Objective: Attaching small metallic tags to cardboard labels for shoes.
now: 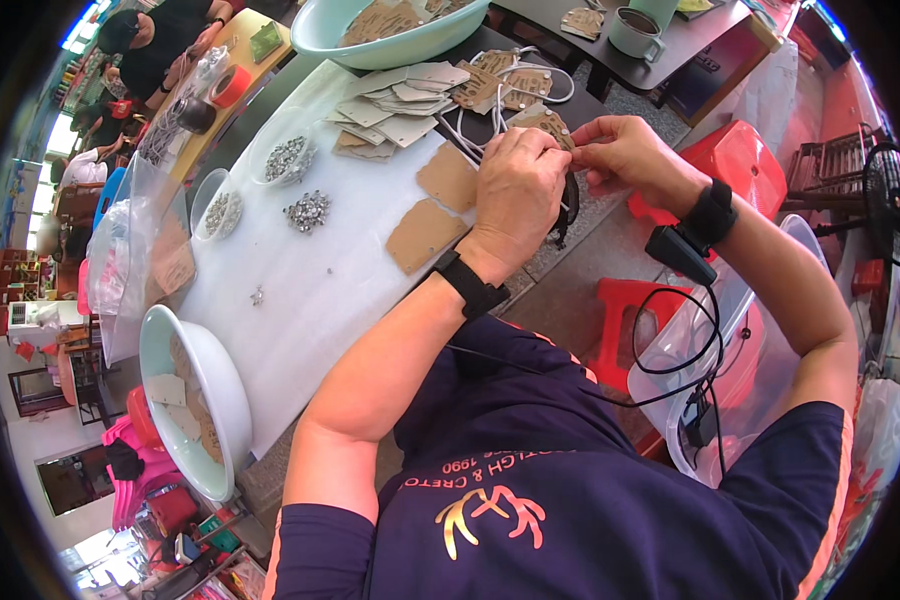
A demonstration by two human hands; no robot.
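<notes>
My left hand (pixel 522 190) is closed, its fingers pinched together at the table's right edge. Close against it, my right hand (pixel 632 155) also pinches, fingertips meeting those of the left. What they hold between them is too small and covered to make out. A brown card (pixel 542 120) shows just behind the fingertips; whether it is held I cannot tell. Below the fingers hangs a dark cord (pixel 568 208). White cords (pixel 454 132) loop beside my left hand, among printed brown cards (pixel 480 88). Two plain brown cards (pixel 422 236) lie left of my left wrist.
Stacked pale cards (pixel 390 110) lie on the white sheet (pixel 310 340), near a heap of shiny metal pieces (pixel 307 212) and clear tubs of them (pixel 286 160). Pale basins (pixel 232 390) hold cards. A mug (pixel 637 35) stands far right; a red stool (pixel 740 165) is on the right.
</notes>
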